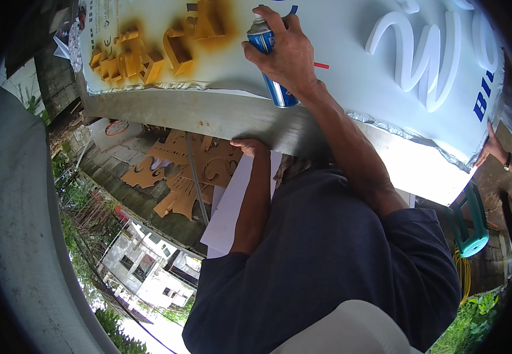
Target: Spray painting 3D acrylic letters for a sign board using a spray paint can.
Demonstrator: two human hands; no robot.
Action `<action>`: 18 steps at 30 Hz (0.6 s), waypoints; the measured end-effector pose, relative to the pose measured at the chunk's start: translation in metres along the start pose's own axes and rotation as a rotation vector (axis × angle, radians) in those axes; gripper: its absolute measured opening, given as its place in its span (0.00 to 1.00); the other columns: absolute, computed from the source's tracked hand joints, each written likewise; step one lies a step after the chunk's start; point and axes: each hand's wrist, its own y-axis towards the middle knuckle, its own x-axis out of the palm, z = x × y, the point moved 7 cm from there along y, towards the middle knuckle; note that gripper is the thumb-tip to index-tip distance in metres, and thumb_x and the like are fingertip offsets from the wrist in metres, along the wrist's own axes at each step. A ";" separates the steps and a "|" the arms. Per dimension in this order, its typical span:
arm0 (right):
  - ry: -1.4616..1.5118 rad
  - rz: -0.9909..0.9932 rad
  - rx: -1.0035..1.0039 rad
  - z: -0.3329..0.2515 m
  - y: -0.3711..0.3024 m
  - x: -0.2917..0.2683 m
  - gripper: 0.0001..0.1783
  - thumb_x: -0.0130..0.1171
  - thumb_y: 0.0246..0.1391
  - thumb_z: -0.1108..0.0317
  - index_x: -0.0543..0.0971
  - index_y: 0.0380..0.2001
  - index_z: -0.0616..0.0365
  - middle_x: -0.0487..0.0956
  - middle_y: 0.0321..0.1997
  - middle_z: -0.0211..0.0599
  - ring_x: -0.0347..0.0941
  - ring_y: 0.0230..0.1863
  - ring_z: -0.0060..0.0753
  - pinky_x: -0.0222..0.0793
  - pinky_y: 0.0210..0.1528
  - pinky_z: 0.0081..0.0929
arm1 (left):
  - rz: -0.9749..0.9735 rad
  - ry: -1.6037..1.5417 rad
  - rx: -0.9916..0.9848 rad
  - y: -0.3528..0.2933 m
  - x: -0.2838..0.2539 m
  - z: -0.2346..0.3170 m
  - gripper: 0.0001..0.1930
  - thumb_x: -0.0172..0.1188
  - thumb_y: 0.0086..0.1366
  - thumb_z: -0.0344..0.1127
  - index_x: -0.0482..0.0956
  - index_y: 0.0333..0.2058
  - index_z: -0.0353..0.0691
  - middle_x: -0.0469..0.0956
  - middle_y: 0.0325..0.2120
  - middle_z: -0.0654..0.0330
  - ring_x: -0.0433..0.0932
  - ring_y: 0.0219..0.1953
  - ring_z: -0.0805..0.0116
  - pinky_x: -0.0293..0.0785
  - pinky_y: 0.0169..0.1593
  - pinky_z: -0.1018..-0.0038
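Observation:
My right hand (288, 56) grips a blue spray can (278, 88), tilted over the table, with a finger on its white nozzle. To its left, raised letters (176, 53) with gold-brown paint stand on a pale printed sheet (338, 35), overspray around them. White raised script letters (430, 59) lie to the right, without visible paint. My left hand (251, 146) is below the table's near edge, fingers stretched to the left, with nothing visible in it. Whether it touches the edge is unclear.
Another person's hand (492, 148) with a wristband touches the sheet's right corner. Brown cut-out boards (179, 171) and a white panel (241, 206) are below the table's metal side (167, 112). A green plastic stool (473, 230) stands at right, near a yellow cable (463, 271).

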 end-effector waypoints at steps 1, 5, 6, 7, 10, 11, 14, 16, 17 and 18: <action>-0.031 0.016 0.015 0.018 -0.001 -0.003 0.36 0.70 0.41 0.57 0.73 0.58 0.41 0.72 0.34 0.47 0.77 0.21 0.42 0.78 0.22 0.39 | -0.033 0.010 -0.032 -0.030 0.010 0.014 0.48 0.29 0.71 0.71 0.68 0.63 0.27 0.74 0.59 0.44 0.74 0.60 0.48 0.67 0.66 0.62; 0.026 -0.025 -0.012 0.011 -0.004 0.001 0.36 0.71 0.42 0.57 0.73 0.58 0.42 0.73 0.34 0.46 0.78 0.22 0.44 0.78 0.24 0.40 | -0.014 -0.018 -0.061 -0.029 0.001 0.018 0.44 0.32 0.74 0.66 0.63 0.67 0.28 0.73 0.62 0.48 0.71 0.65 0.54 0.59 0.72 0.70; 0.029 -0.007 0.001 0.013 -0.006 -0.004 0.36 0.71 0.42 0.57 0.73 0.58 0.42 0.73 0.34 0.45 0.78 0.24 0.44 0.79 0.25 0.40 | -0.015 -0.024 -0.063 -0.029 0.001 0.019 0.44 0.32 0.74 0.66 0.63 0.67 0.28 0.73 0.62 0.48 0.71 0.65 0.54 0.59 0.72 0.70; 0.023 -0.006 -0.001 0.014 -0.007 -0.012 0.36 0.71 0.42 0.57 0.73 0.58 0.42 0.73 0.34 0.45 0.78 0.24 0.44 0.79 0.25 0.40 | -0.059 -0.038 -0.082 -0.031 0.002 0.020 0.44 0.33 0.74 0.66 0.64 0.66 0.27 0.74 0.61 0.47 0.71 0.65 0.54 0.60 0.71 0.70; 0.097 0.006 -0.040 0.001 -0.009 -0.040 0.36 0.73 0.44 0.56 0.74 0.58 0.43 0.73 0.35 0.44 0.79 0.29 0.42 0.79 0.31 0.39 | -0.061 -0.070 -0.010 -0.023 0.004 0.018 0.48 0.31 0.71 0.71 0.70 0.61 0.25 0.76 0.57 0.42 0.75 0.59 0.48 0.69 0.65 0.64; 0.152 0.024 -0.092 -0.003 -0.011 -0.053 0.36 0.74 0.44 0.56 0.74 0.59 0.43 0.74 0.36 0.44 0.79 0.32 0.42 0.79 0.34 0.39 | -0.034 -0.064 0.081 -0.026 0.004 0.025 0.54 0.28 0.69 0.76 0.75 0.56 0.23 0.78 0.53 0.39 0.79 0.54 0.43 0.77 0.59 0.57; 0.268 0.019 -0.171 -0.006 -0.024 -0.104 0.39 0.76 0.46 0.55 0.73 0.61 0.45 0.76 0.43 0.42 0.80 0.42 0.38 0.78 0.44 0.37 | -0.042 -0.079 0.055 -0.045 0.005 0.029 0.54 0.28 0.68 0.76 0.75 0.56 0.22 0.78 0.52 0.38 0.79 0.54 0.43 0.78 0.58 0.58; 0.338 0.026 -0.222 -0.022 -0.027 -0.149 0.42 0.76 0.48 0.52 0.70 0.64 0.48 0.77 0.50 0.42 0.79 0.49 0.40 0.78 0.51 0.36 | -0.042 -0.106 0.052 -0.032 0.004 0.022 0.54 0.27 0.68 0.76 0.75 0.56 0.22 0.78 0.53 0.38 0.79 0.54 0.43 0.77 0.59 0.58; 0.249 0.110 -0.223 -0.022 -0.025 -0.173 0.49 0.74 0.43 0.39 0.68 0.66 0.46 0.74 0.57 0.50 0.80 0.51 0.52 0.80 0.53 0.49 | -0.032 -0.132 0.049 -0.016 0.003 0.016 0.54 0.27 0.68 0.76 0.75 0.56 0.22 0.78 0.53 0.38 0.79 0.54 0.42 0.76 0.60 0.57; 0.334 0.164 -0.164 -0.014 -0.020 -0.195 0.46 0.69 0.50 0.42 0.65 0.67 0.48 0.76 0.52 0.54 0.81 0.47 0.53 0.83 0.49 0.50 | -0.022 -0.159 0.046 0.000 0.002 0.010 0.54 0.27 0.68 0.76 0.74 0.56 0.22 0.78 0.53 0.38 0.78 0.54 0.42 0.75 0.60 0.57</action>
